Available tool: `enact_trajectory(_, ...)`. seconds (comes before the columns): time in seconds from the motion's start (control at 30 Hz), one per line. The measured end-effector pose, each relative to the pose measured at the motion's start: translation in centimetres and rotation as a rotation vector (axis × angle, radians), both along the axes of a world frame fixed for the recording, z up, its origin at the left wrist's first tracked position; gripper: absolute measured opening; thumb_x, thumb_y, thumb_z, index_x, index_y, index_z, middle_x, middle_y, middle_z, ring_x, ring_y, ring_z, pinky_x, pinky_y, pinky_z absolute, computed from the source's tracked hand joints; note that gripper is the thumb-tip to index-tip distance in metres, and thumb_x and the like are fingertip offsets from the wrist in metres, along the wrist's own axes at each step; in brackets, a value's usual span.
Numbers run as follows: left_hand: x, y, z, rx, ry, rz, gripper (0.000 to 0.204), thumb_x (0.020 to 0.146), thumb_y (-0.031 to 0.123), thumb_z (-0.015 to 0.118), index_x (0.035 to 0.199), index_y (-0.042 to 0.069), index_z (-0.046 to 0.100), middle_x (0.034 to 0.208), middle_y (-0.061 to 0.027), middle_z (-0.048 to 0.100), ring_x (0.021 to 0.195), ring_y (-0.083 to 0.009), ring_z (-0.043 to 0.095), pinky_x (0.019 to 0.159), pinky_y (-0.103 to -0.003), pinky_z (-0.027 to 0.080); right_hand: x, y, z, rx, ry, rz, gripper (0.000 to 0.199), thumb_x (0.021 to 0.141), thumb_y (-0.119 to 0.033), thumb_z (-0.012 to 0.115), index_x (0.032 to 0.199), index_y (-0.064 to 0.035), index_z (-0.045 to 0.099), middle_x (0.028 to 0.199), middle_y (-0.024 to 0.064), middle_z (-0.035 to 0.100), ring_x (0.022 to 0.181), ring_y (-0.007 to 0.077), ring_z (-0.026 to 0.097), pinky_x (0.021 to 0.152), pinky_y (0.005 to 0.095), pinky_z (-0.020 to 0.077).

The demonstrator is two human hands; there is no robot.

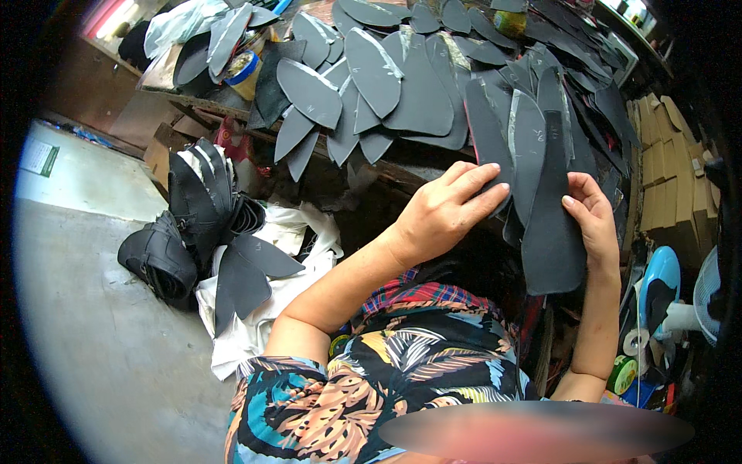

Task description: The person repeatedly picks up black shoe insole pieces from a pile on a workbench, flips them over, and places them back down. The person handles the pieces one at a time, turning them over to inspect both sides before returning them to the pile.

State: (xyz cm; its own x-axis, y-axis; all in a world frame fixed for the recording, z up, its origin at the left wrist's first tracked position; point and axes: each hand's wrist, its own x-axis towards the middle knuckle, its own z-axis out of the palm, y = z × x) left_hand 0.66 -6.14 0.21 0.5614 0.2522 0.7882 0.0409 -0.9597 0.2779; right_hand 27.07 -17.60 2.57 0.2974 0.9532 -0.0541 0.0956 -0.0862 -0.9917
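Observation:
In front of me, my right hand [593, 216] pinches the side edge of a long black insole [553, 240], its broad end pointing down toward my lap. Facing it, my left hand [456, 203] has its fingers on the lower end of another dark insole [487, 127] with a reddish edge; its thumb is hidden. Between the two stands a grey insole [527, 147] with a small pale mark. Many similar dark grey pieces [421, 93] lie overlapping along the bench, some hanging over its front edge.
Bundled black pieces [158, 259] and white cloth [286, 232] are low at my left. A blue-rimmed tub [244, 71] sits on the bench's left part. Stacked cardboard [668, 162] stands on the right, above a blue-and-white fan [699, 305] and tape rolls [623, 373].

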Motion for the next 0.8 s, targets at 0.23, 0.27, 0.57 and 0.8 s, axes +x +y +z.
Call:
enact_trajectory(0.23,-1.9,2.1,0.8,0.103,0.038,0.138,0.037,0.077,0.005,0.062,0.114,0.000,0.066,0.122,-0.0189,0.061,0.105,-0.0361,0.062,0.087,-0.039,0.056,0.1,0.8,0.7,0.066,-0.022,-0.005,0.030,0.091,-0.003,0.062,0.121,-0.0008,0.057,0.111,0.0050,0.062,0.102,0.0120,0.059,0.095,0.0269,0.0459)
enact_trajectory(0.27,-2.3,2.4,0.7,0.104,0.064,0.193,0.037,0.077,0.005,0.062,0.113,0.000,0.066,0.121,-0.0185,0.061,0.104,-0.0361,0.062,0.088,-0.039,0.056,0.1,0.7,0.6,0.065,-0.050,-0.016,0.030,0.091,-0.003,0.061,0.121,-0.0006,0.057,0.111,0.0050,0.061,0.102,0.0120,0.059,0.095,0.0267,0.0460)
enact_trajectory(0.57,-3.7,3.0,1.5,0.052,0.341,0.573,0.051,0.071,-0.008,0.057,0.118,0.007,0.070,0.131,-0.0117,0.063,0.115,-0.0339,0.055,0.102,-0.041,0.045,1.9,-1.6,0.4,0.108,0.102,-0.107,0.040,0.094,-0.003,0.060,0.132,0.0013,0.050,0.112,0.0072,0.064,0.101,0.0118,0.063,0.091,0.0256,0.0505)
enact_trajectory(0.8,0.0,1.4,3.1,0.086,0.215,0.359,0.046,0.072,-0.006,0.063,0.116,0.007,0.070,0.129,-0.0145,0.062,0.122,-0.0349,0.053,0.104,-0.043,0.044,1.6,-3.9,1.6,0.082,0.205,-0.067,0.043,0.095,-0.004,0.060,0.136,0.0006,0.049,0.117,0.0088,0.065,0.101,0.0130,0.064,0.091,0.0271,0.0523)
